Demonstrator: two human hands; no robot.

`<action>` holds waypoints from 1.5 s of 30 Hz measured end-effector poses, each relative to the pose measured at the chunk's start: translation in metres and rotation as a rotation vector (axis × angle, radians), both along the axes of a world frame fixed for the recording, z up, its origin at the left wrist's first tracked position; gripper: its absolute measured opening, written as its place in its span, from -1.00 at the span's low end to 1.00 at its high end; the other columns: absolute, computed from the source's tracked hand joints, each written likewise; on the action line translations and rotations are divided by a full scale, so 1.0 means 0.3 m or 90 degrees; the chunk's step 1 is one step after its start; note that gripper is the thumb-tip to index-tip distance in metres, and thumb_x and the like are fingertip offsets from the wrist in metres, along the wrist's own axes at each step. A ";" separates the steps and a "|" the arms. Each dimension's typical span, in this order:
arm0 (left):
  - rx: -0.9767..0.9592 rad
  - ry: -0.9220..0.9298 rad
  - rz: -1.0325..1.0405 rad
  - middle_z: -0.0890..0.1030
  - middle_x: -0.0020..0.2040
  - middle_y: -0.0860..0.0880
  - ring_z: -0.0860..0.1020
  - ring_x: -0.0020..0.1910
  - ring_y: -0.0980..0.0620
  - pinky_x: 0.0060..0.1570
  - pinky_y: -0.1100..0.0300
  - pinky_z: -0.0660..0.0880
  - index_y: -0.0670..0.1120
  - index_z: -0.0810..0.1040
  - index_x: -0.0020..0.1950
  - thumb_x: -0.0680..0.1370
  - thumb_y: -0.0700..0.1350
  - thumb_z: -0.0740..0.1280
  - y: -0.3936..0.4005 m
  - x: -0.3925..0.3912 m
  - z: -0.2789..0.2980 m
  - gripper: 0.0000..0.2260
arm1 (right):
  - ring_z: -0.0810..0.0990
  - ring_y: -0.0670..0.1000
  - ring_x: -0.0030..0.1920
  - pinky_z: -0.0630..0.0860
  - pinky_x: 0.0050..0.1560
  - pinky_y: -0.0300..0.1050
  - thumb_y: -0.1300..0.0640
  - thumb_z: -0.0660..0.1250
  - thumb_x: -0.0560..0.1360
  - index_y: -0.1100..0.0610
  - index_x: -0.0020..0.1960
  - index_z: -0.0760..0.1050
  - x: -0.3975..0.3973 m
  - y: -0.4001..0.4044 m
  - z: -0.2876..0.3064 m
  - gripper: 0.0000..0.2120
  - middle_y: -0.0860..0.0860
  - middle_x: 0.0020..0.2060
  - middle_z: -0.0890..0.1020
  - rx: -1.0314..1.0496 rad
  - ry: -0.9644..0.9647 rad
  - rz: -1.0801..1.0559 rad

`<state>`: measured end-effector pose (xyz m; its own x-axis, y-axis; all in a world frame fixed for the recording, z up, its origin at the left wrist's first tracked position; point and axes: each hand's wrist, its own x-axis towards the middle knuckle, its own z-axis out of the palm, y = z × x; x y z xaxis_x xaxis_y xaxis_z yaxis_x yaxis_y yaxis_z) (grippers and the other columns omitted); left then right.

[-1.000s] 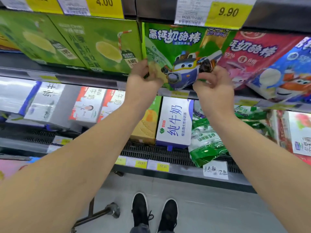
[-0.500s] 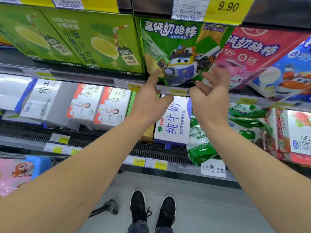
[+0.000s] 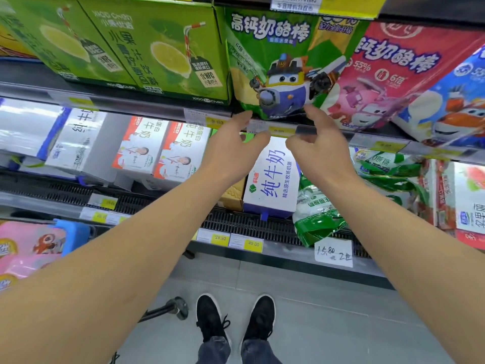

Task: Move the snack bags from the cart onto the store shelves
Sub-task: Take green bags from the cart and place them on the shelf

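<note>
Green snack bag [image 3: 283,61] upright on shelf [image 3: 157,107]

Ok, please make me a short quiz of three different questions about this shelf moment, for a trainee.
1. True or false: the left hand is gripping the green snack bag.
2. Which stands directly to the left of the green snack bag on the same shelf? A) a red snack bag B) a green drink box C) a white milk box
3. Fill in: the white milk box stands on the shelf ____ the green snack bag.

Key:
1. False. Both the left hand and the right hand are open just below the bag, holding nothing.
2. B, the green drink box; the red snack bag is on the right side.
3. below
</note>
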<state>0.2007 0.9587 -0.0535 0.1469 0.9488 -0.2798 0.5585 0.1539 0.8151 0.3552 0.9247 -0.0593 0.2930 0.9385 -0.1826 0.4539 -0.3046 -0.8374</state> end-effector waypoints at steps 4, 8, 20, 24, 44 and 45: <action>-0.006 0.007 0.007 0.44 0.44 0.07 0.47 0.33 0.06 0.31 0.12 0.38 0.01 0.32 0.51 0.57 0.07 0.31 -0.033 -0.053 0.005 -0.48 | 0.50 -0.06 0.16 0.34 0.09 -0.21 0.10 0.30 0.50 -0.01 0.53 0.24 -0.021 -0.029 0.015 -0.39 -0.04 0.43 0.39 -0.015 -0.035 0.006; 0.005 0.031 0.022 0.47 0.41 0.01 0.47 0.33 0.05 0.35 0.04 0.39 -0.01 0.36 0.49 0.57 0.06 0.32 -0.073 -0.146 0.025 -0.50 | 0.49 -0.04 0.21 0.40 0.16 -0.14 0.08 0.31 0.51 0.00 0.50 0.29 -0.087 -0.065 0.031 -0.43 -0.04 0.41 0.41 -0.022 -0.057 0.045; 0.099 0.136 0.151 0.63 0.21 0.06 0.53 0.16 0.18 0.13 0.47 0.34 0.01 0.53 0.36 0.50 -0.02 0.39 -0.346 -0.845 0.108 -0.59 | 0.45 0.01 0.29 0.25 0.17 -0.31 0.13 0.35 0.47 0.06 0.39 0.43 -0.777 -0.153 0.116 -0.52 0.00 0.31 0.50 0.058 -0.194 0.339; 0.064 0.176 0.230 0.60 0.28 0.03 0.52 0.26 0.10 0.21 0.32 0.34 -0.01 0.52 0.37 0.49 0.00 0.39 -0.487 -1.188 0.125 -0.56 | 0.46 0.04 0.28 0.27 0.19 -0.26 0.06 0.32 0.46 0.07 0.36 0.44 -1.129 -0.218 0.146 -0.53 0.02 0.27 0.53 0.060 -0.189 0.452; -0.207 0.261 0.309 0.56 0.29 -0.08 0.50 0.27 -0.07 0.16 0.14 0.41 -0.04 0.48 0.39 0.49 -0.04 0.41 -0.938 -2.149 -0.061 -0.54 | 0.52 0.20 0.21 0.47 0.18 0.05 0.18 0.33 0.44 0.13 0.28 0.52 -2.095 -0.415 -0.089 -0.59 0.11 0.17 0.59 0.048 -0.366 0.846; -0.220 0.256 0.294 0.54 0.33 -0.08 0.48 0.30 -0.09 0.20 0.10 0.43 -0.05 0.47 0.40 0.49 -0.03 0.40 -0.932 -2.155 -0.081 -0.52 | 0.50 0.19 0.23 0.44 0.19 0.04 0.17 0.32 0.45 0.12 0.30 0.52 -2.111 -0.413 -0.097 -0.59 0.10 0.19 0.58 0.044 -0.384 0.854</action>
<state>-0.4456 0.6793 -0.0777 -0.4279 0.7361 -0.5244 0.6213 0.6610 0.4208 -0.2780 0.8008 -0.0885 -0.7701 0.5650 -0.2962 0.6364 0.6480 -0.4185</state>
